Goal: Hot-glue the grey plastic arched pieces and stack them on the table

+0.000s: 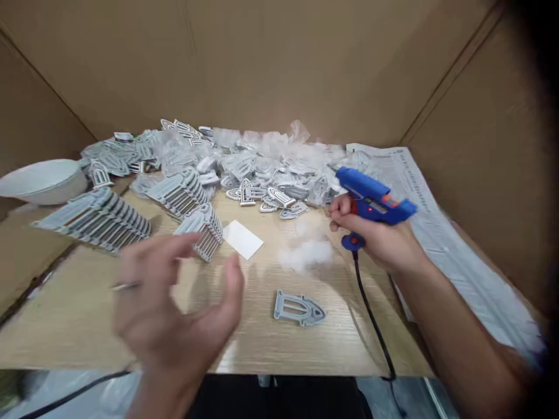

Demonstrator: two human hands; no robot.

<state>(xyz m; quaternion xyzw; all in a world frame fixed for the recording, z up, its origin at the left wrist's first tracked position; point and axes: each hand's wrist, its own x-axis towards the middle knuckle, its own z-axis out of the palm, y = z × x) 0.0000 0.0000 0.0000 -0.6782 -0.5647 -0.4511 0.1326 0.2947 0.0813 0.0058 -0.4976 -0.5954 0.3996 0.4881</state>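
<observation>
My right hand [384, 235] is wrapped round the handle of a blue hot glue gun [371, 195], held above the table with a small red light lit on its side. Its black cord [371, 311] runs down over the front edge. My left hand [174, 302], slightly blurred, is raised with thumb and fingers apart and nothing between them. On the wood-grain table between the hands lies a single grey arched window-shaped piece [299, 308]. A wad of white fluff [308, 256] rests behind it, near a white card [243, 239].
Stacked arched pieces [102, 218] stand at the left, with further stacks beside them. A white bowl [43, 181] sits at far left. Loose and bagged pieces [262, 166] heap along the cardboard back wall [279, 64]. Printed paper sheets [437, 227] cover the right side.
</observation>
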